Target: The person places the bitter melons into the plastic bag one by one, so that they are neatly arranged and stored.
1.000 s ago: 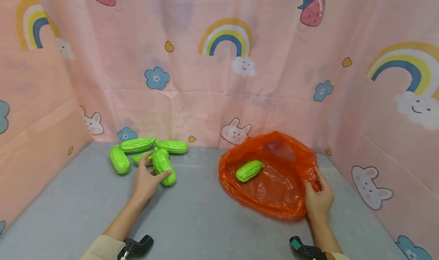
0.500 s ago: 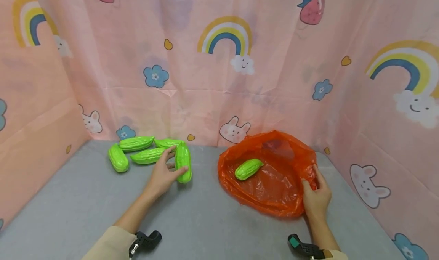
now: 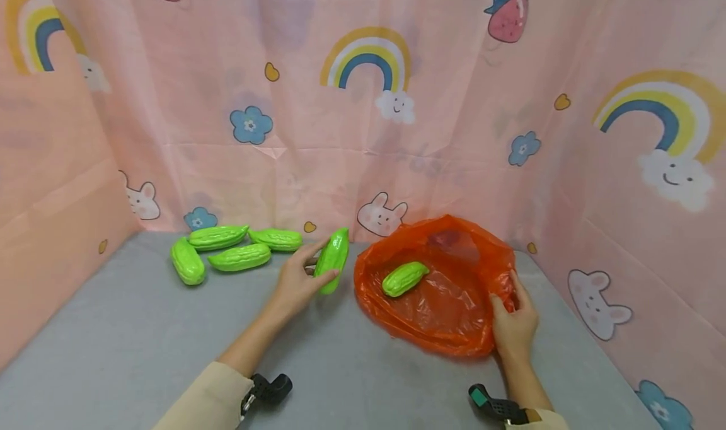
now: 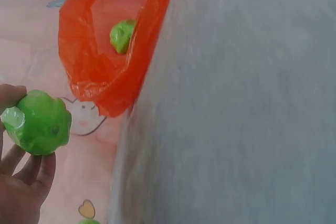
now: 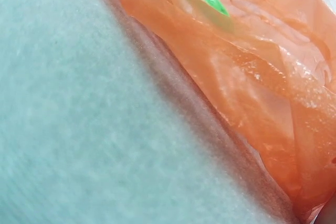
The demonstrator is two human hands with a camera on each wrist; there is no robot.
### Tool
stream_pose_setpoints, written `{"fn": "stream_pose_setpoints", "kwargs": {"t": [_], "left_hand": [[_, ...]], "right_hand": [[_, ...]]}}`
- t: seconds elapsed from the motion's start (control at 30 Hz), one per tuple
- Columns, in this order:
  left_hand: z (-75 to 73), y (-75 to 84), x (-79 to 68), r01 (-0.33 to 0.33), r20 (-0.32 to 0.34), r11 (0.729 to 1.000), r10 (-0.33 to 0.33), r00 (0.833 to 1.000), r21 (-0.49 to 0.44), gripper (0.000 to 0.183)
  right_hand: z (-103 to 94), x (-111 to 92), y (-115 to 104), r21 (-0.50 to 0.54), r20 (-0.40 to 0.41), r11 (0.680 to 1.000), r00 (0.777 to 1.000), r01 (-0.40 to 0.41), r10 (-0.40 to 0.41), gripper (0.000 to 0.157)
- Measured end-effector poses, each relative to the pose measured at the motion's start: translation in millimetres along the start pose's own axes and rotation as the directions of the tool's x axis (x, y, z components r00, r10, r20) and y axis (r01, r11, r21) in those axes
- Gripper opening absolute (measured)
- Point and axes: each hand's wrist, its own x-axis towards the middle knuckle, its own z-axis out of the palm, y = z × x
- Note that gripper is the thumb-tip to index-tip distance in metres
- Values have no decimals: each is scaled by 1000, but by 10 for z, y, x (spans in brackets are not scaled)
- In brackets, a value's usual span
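Note:
My left hand (image 3: 297,280) grips a bright green, ridged toy bitter melon (image 3: 333,261) between thumb and fingers, just left of the orange bag. In the left wrist view the held bitter melon (image 4: 41,122) shows its blunt end toward the camera. The orange plastic bag (image 3: 454,338) lies with its mouth spread wide toward me. Another bitter melon (image 3: 405,279) rests inside it. My right hand (image 3: 515,323) pinches the bag's right rim between thumb and fingers. Only a sliver of that hand shows in the right wrist view, beside the bag's thin film (image 5: 262,124).
Several more bitter melons lie at the back left of the grey table (image 3: 340,379), one of them a bitter melon (image 3: 240,257) nearest the left hand. A pink patterned curtain (image 3: 317,184) closes off the back and both sides.
My left hand has carried the bitter melon rightward from the group toward the bag, and the melon now stands more slanted. The right hand keeps its hold on the bag's rim.

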Motion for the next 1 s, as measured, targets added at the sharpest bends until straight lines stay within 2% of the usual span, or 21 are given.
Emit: {"fn": "stream_pose_setpoints", "kwargs": {"t": [0.17,0.37,0.57,0.77,1.0], "left_hand": [[151,59,54,-23,-12,998,23,1000,-54,60],[325,135,110,-62,-5,993,62,998,-105,54],[498,247,140,-59,8,987,61,998,-147,49],[663,309,189,-101,26,989,104,994,-108,47],[806,396,198,-101,49,992,105,993,-80,40]], "right_hand": [[9,9,-3,16,5,1000,1000,-19,19,57],[-5,17,4,27,6,1000,1000,-4,4,56],[-5,26,15,16,-1,1000,1000,-7,7,56],[-10,24,-2,16,5,1000,1000,1,-1,56],[-4,2,0,30,19,1000,1000,-9,8,56]]}}
